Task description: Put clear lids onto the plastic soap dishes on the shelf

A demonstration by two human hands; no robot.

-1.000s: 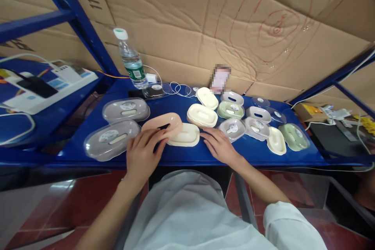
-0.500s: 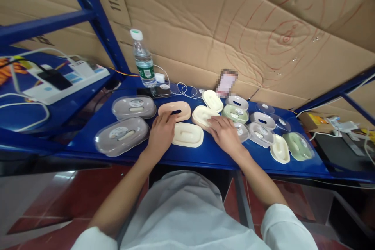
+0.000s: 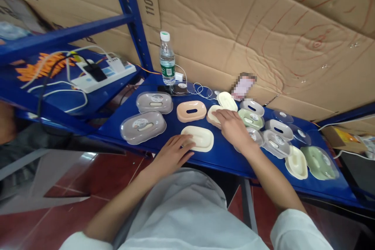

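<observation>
My left hand [image 3: 175, 151] reaches over the left end of a cream oval soap dish tray [image 3: 203, 139] near the table's front edge. Its fingers are spread, the tips at the tray's rim; whether they touch it I cannot tell. My right hand [image 3: 234, 127] lies with outstretched fingers on another cream tray [image 3: 213, 111], which sits on a peach base [image 3: 211, 120] and is partly hidden by the fingers. Behind it leans a third cream tray [image 3: 227, 101]. A peach slotted soap dish base [image 3: 191, 111] stands alone between the two hands, farther back.
Two grey soap dishes with clear lids [image 3: 143, 125] stand at the left. Several grey and green dishes [image 3: 277, 143] and clear lids crowd the right. At the back are a water bottle [image 3: 167, 62], a white cable and a blurred phone [image 3: 243, 86]. A power strip [image 3: 102, 78] lies far left.
My left hand has left the peach base and come down toward the front cream tray. My right hand stays on the cream tray at the right. The view has swung left.
</observation>
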